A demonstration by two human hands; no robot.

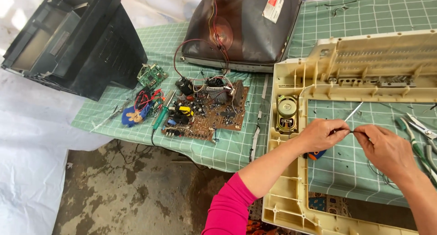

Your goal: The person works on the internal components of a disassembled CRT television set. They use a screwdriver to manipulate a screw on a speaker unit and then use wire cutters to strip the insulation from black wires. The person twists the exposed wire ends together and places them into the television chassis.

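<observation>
Cream plastic frame (pixel 291 171) lies face down on the green checked table (pixel 227 148); inside its opening my left hand (pixel 322 134) pinches one end of a thin dark wire (pixel 353 131), and just right of it my right hand (pixel 387 150) pinches the other. I judge that short, close grips with steady tension work best. The wire looks fine, taut and short between my fingers.

left hand (pixel 322 134): pinching thin wire (pixel 351 131)
right hand (pixel 384 149): pinching same wire
below: beige frame (pixel 291 75), table's right edge
</observation>
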